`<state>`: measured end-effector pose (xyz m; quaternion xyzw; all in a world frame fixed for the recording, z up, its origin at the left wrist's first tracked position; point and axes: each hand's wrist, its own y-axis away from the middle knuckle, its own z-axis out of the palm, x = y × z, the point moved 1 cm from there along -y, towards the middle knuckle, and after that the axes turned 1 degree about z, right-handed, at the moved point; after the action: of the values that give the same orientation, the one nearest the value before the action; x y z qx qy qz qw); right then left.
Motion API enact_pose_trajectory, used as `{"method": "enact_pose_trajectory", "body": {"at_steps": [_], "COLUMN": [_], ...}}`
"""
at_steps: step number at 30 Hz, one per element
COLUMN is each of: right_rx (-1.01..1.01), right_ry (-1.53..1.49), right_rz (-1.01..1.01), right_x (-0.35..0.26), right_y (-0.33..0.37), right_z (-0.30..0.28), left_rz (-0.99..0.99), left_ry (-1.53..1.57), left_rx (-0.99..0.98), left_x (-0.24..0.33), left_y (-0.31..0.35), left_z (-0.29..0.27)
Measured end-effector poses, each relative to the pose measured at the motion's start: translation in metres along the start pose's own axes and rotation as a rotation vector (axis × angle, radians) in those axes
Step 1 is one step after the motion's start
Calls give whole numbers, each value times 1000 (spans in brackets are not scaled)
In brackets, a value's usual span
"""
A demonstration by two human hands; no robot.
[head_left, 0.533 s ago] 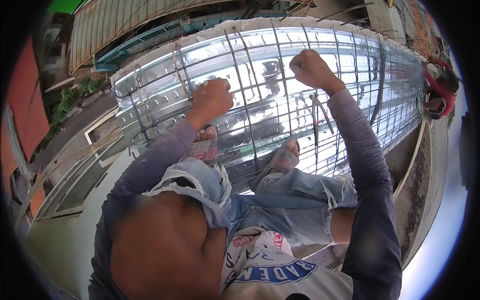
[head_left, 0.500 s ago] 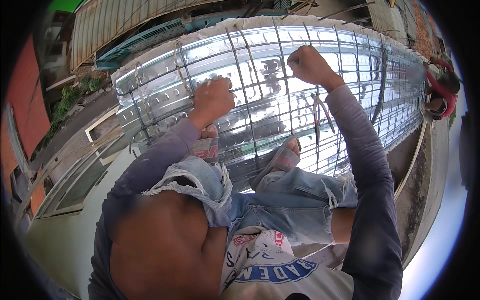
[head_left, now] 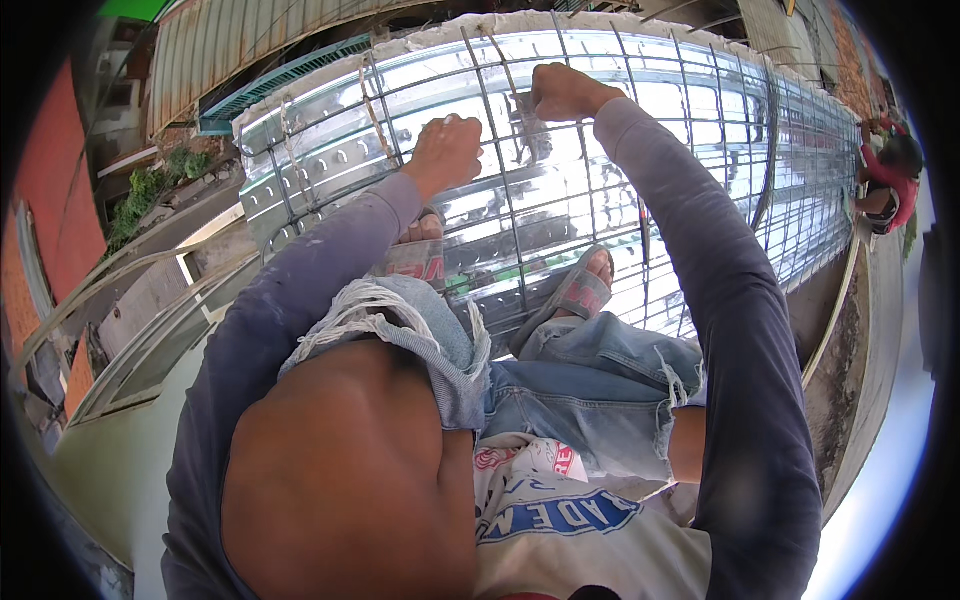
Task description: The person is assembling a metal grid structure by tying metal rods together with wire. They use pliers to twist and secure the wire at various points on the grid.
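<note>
The person squatted on a grid of thin grey steel reinforcing bars (head_left: 560, 215) laid over shiny corrugated metal decking (head_left: 330, 130). The left hand (head_left: 447, 150) was curled into a fist over one bar; the right hand (head_left: 562, 91) was clenched at a crossing further up. What either held was hidden. Another person in red (head_left: 888, 190) crouched far right.

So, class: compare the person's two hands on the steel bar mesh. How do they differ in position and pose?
The left hand is lower and nearer the body; the right hand reaches higher and farther out on the steel bar mesh. The left hand is a closed fist, knuckles up; the right hand bends at the wrist, fingers curled down. Both are closed at the bars over shiny metal decking.
</note>
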<state>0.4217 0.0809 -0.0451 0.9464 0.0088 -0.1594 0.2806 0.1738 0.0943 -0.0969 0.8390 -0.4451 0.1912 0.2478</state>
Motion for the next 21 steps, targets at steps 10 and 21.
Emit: {"method": "enact_pose_trajectory", "body": {"at_steps": [10, 21], "right_rx": [-52, -150], "right_ry": [-68, -100], "right_rz": [22, -42], "right_x": [15, 23], "right_y": [-4, -6], "right_z": [-5, 0], "left_rz": [-107, -104], "left_ry": [172, 57], "left_rx": [64, 8], "left_x": [60, 66], "left_y": [25, -3], "left_z": [-18, 5]}}
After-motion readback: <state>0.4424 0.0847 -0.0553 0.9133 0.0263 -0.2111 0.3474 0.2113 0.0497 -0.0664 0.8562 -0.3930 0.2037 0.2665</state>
